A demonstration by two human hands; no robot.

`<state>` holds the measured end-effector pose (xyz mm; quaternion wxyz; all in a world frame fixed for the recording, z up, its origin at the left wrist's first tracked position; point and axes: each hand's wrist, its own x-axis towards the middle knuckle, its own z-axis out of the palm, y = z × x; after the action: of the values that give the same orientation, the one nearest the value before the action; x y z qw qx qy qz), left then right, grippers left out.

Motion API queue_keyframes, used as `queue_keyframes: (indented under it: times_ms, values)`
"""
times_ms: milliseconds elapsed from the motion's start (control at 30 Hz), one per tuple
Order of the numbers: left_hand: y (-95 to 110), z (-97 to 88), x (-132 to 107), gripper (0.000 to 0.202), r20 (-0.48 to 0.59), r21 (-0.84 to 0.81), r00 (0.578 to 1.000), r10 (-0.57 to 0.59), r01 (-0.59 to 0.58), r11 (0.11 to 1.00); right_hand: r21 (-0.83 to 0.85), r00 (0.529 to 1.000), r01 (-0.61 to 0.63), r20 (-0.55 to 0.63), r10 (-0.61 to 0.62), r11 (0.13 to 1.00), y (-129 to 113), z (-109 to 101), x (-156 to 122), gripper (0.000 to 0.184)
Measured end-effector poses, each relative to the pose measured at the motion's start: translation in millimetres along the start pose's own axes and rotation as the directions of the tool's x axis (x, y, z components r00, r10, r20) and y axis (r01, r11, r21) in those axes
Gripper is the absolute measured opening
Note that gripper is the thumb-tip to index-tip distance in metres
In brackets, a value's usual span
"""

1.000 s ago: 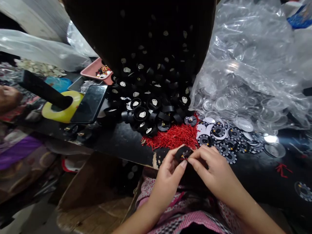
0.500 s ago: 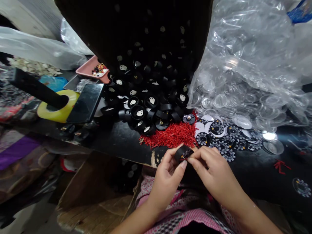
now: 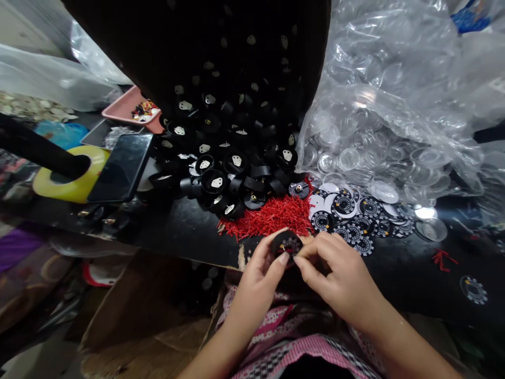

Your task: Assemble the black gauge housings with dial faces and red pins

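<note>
Dark glossy surface (image 3: 173, 226) bears a heap of thin red sticks (image 3: 272, 217). Nearer, my left hand (image 3: 258, 276) encloses a round black casing (image 3: 286, 241), just left of my right hand (image 3: 335, 268), whose thumb and forefinger pinch together; contents, if any, indeterminable.

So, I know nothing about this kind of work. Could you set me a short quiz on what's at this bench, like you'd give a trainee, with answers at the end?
1. Choose one. The left hand holds:
a) a pink tray
b) a round black case with a printed dial
c) a clear plastic bag

2. True or false: the heap of loose dials lies to the person's right of the heap of red pointers.

3. What colour is the tape roll beside the smartphone?

Key: 1. b; 2. true; 3. yellow.
</note>
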<state>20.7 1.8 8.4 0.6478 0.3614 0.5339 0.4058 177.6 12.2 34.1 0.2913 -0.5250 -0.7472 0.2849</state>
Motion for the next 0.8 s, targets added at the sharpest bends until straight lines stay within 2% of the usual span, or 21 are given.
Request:
queue_keyframes:
  times_ms: [33, 133, 233, 300, 367, 433, 500, 567, 633, 700, 733, 800]
  values:
    - [0.1, -0.7, 1.1, 0.036, 0.017, -0.034, 0.999, -0.028, 0.029, 0.999, -0.034, 0.999, 0.042, -0.004, -0.042, 0.999, 1.3, -0.7, 0.9, 0.011]
    - [-2.2, -2.1, 1.5, 0.045, 0.036, -0.066, 0.997, -0.068, 0.070, 0.995, -0.185, 0.992, 0.130, 0.030, -0.126, 0.974, 5.1, -0.9, 4.3, 0.012]
    - [-7.9, 0.1, -1.4, 0.041, 0.001, -0.055, 0.996, -0.091, 0.091, 0.994, -0.303, 0.984, 0.179, 0.064, -0.168, 0.936, 6.8, 1.3, 7.9, 0.016]
    - [-12.0, 4.5, -3.3, 0.040, -0.027, -0.136, 0.989, -0.147, 0.142, 0.980, -0.326, 0.982, 0.187, 0.053, -0.180, 0.927, 5.3, 3.7, 9.3, 0.019]
    - [-14.9, 9.8, -4.2, 0.041, -0.046, -0.281, 0.970, -0.238, 0.216, 0.935, -0.298, 0.991, 0.131, 0.014, -0.132, 0.946, 2.0, 6.3, 9.1, 0.019]
    - [-16.1, 13.1, -3.7, 0.043, -0.075, -0.356, 0.957, -0.279, 0.235, 0.904, -0.238, 0.999, 0.039, -0.026, -0.046, 0.970, -1.5, 7.9, 7.3, 0.018]
    - [-16.2, 13.1, -2.1, 0.046, -0.093, -0.278, 0.970, -0.223, 0.190, 0.942, -0.175, 0.999, -0.025, -0.045, 0.017, 0.984, -2.3, 6.1, 5.0, 0.017]
    - [-15.9, 10.9, 0.4, 0.045, -0.099, -0.182, 0.983, -0.156, 0.137, 0.974, -0.099, 1.000, -0.027, 0.000, 0.027, 0.995, 2.5, -1.3, 5.5, 0.015]
    - [-16.2, 8.9, 3.2, 0.043, -0.087, -0.201, 0.986, -0.144, 0.124, 0.972, -0.058, 0.999, -0.021, 0.030, 0.023, 0.998, 14.7, -14.0, 12.5, 0.014]
    - [-17.3, 8.4, 6.1, 0.039, -0.054, -0.293, 0.987, -0.150, 0.128, 0.948, -0.156, 0.998, -0.050, -0.046, 0.043, 0.986, 32.8, -28.6, 27.6, 0.014]
    - [-18.2, 8.9, 7.3, 0.036, -0.021, -0.321, 0.988, -0.156, 0.141, 0.936, -0.275, 0.989, -0.100, -0.136, 0.064, 0.956, 42.7, -35.1, 37.4, 0.017]
    - [-19.7, 10.7, 8.6, 0.029, 0.047, -0.340, 0.984, -0.174, 0.179, 0.923, -0.522, 0.971, -0.223, -0.198, 0.137, 0.823, 60.7, -44.7, 58.1, 0.035]
